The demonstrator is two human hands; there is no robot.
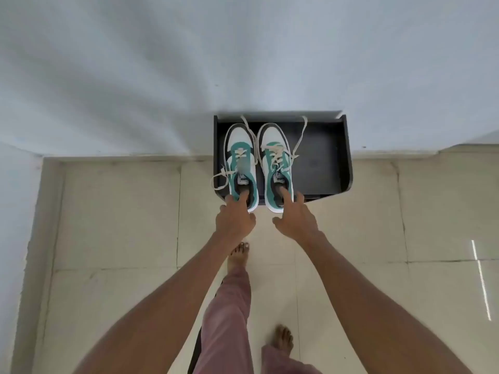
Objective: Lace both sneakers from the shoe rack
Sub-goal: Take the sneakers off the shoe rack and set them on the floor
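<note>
Two teal, white and black sneakers stand side by side, toes to the wall, on top of a black shoe rack point(329, 155). The left sneaker point(241, 160) has loose cream laces hanging over its left side. The right sneaker point(276, 160) has loose laces trailing toward the wall. My left hand point(235, 218) has fingers hooked inside the left sneaker's heel opening, thumb outside. My right hand point(295, 217) has a finger inside the right sneaker's heel, with the other fingers spread at the heel's outside.
The rack stands against a white wall point(243, 63) on a beige tiled floor point(116, 217). My bare feet point(282, 338) and pink trouser legs are below, near the rack. A wall corner runs down the left side.
</note>
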